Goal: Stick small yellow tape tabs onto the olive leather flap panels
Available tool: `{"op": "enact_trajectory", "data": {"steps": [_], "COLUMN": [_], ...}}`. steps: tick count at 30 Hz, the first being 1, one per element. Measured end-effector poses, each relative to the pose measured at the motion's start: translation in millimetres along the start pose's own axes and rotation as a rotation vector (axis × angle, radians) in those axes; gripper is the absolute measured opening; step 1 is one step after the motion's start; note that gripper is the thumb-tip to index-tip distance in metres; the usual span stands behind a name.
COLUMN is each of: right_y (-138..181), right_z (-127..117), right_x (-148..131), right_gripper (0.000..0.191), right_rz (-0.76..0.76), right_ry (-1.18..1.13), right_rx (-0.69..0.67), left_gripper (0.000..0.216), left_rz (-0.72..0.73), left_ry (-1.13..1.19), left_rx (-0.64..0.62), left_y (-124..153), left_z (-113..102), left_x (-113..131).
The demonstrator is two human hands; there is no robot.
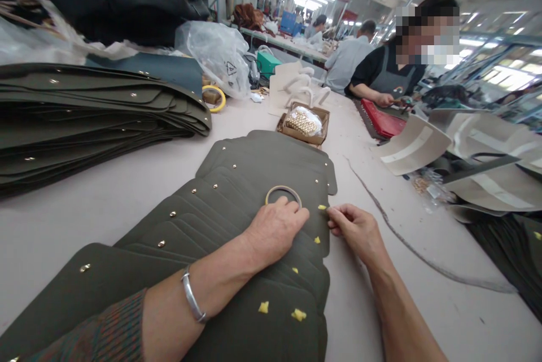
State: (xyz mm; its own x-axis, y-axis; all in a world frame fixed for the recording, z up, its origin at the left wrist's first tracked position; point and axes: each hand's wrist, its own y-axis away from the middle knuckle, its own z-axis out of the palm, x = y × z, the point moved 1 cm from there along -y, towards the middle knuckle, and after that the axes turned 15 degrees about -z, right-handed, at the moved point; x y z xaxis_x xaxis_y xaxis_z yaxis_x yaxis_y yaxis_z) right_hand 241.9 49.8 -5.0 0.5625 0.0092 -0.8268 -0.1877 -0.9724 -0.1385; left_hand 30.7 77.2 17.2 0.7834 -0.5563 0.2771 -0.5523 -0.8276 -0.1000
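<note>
A fanned stack of dark olive panels (271, 161) lies in front of me, with metal studs along the left side. My left hand (273, 232) rests over the panels, its fingers curled on a narrow roll of tape (284, 188); the roll's near part is hidden beneath the hand. At the panels' right edge, my right hand (355, 232) pinches a small yellow tape piece (322, 207) that lies against the panel. More yellow bits stick to the panels nearer me, among them a crumpled piece (298, 314) at the front.
At left stands a thick pile of olive panels (84, 119). Beyond my panels sit a cardboard box (315, 136) of gold-coloured hardware, a yellow tape roll (214, 99) and a clear plastic bag (220, 57). A co-worker (381, 77) handles a red piece at right, near pale curved panels (417, 144).
</note>
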Motion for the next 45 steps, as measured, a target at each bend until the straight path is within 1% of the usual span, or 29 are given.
{"op": "enact_trajectory", "data": {"steps": [1, 3, 6, 8, 10, 13, 17, 18, 19, 20, 23, 24, 25, 28, 29, 31, 33, 35, 39, 42, 45], "right_y": [2, 3, -2, -7, -10, -8, 3, 5, 6, 6, 3, 3, 2, 5, 7, 11, 15, 17, 20, 20, 20], "right_z": [1, 4, 12, 15, 15, 9, -1, -2, -3, -3, 0, 1, 3, 9, 11, 13, 16, 18, 21, 22, 23], "right_x": [-2, -8, -13, -14, -13, -18, -28, -29, -29, -28, -21, -19, -17, -19, -22, -30, -39, -45, -51, -51, -48], "right_gripper": [0.041, 0.037, 0.032, 0.03, 0.029, 0.029, 0.033, 0.034, 0.033, 0.031, 0.025, 0.025, 0.026, 0.027, 0.026, 0.023, 0.018, 0.016, 0.014, 0.014, 0.012], "right_rz": [-0.031, -0.1, -0.147, -0.164, -0.193, -0.21, -0.184, -0.19, -0.206, -0.23, -0.31, -0.317, -0.314, -0.304, -0.329, -0.43, -0.554, -0.66, -0.815, -0.866, -0.851], "right_ry": [0.037, 0.182, 0.365, 0.396, 0.379, 0.332, 0.268, 0.25, 0.239, 0.236, 0.234, 0.217, 0.181, 0.01, -0.036, -0.056, 0.002, 0.072, 0.184, 0.257, 0.318], "right_rx": [-0.013, -0.011, 0.035, 0.049, 0.025, -0.09, -0.38, -0.411, -0.391, -0.327, -0.068, -0.023, -0.007, -0.038, -0.057, -0.088, -0.103, -0.089, -0.05, -0.04, -0.009], "left_gripper": [0.014, 0.014, 0.013, 0.012, 0.013, 0.012, 0.014, 0.015, 0.016, 0.017, 0.018, 0.018, 0.019, 0.029, 0.035, 0.043, 0.042, 0.038, 0.03, 0.027, 0.027], "left_rz": [0.005, 0.009, 0.016, 0.025, 0.032, 0.031, 0.045, 0.049, 0.05, 0.047, 0.029, 0.029, 0.038, 0.103, 0.123, 0.132, 0.112, 0.095, 0.11, 0.119, 0.13], "left_ry": [0.0, -0.005, -0.024, -0.023, -0.008, 0.032, 0.102, 0.111, 0.113, 0.111, 0.133, 0.157, 0.19, 0.283, 0.302, 0.317, 0.307, 0.291, 0.3, 0.328, 0.343], "left_rx": [0.003, 0.015, 0.042, 0.059, 0.07, 0.076, 0.128, 0.137, 0.139, 0.134, 0.104, 0.1, 0.104, 0.134, 0.147, 0.163, 0.171, 0.17, 0.162, 0.154, 0.123], "left_y": [0, -1, -2, -3, -3, -4, -4, -5, -5, -5, -6, -6, -5, -3, -2, -1, -1, -2, -3, -2, -1], "left_z": [0, 0, 1, 1, 0, -2, -4, -3, -2, -1, 1, 1, 1, 0, -1, -1, -1, 0, 0, -1, -2], "left_x": [0, -1, -2, -3, -3, -6, -9, -10, -11, -12, -13, -14, -14, -13, -12, -12, -11, -11, -10, -9, -8]}}
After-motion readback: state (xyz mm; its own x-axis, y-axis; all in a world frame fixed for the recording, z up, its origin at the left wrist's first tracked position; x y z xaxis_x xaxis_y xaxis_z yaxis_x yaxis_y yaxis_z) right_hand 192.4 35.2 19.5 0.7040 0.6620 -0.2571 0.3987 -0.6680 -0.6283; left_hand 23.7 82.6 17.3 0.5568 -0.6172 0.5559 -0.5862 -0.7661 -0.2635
